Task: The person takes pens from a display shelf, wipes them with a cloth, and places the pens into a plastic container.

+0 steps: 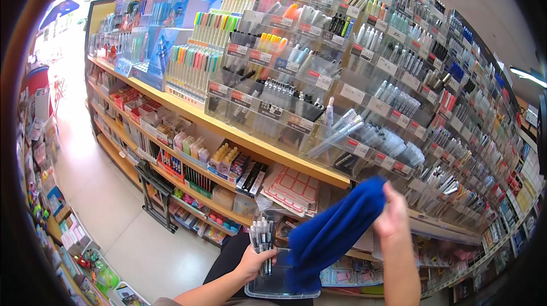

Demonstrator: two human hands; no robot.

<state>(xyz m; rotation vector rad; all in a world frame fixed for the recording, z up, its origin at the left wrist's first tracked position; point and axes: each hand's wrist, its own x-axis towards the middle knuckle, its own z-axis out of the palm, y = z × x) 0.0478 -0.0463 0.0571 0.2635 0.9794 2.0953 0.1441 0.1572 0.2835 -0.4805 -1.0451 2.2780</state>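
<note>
My left hand is closed around a bunch of pens, held upright above a clear plastic container near my lap. My right hand, a little blurred, is raised to the right and grips a blue cloth by its upper end. The cloth hangs slantwise down to the left, in front of part of the container and the lower shelf. Its lower end is close to my left hand; whether they touch I cannot tell.
Clear tiered racks packed with pens and price tags rise ahead above a wooden shelf edge. Boxed stationery fills the lower shelves. A folded dark stool leans there. Tiled floor and more goods lie left.
</note>
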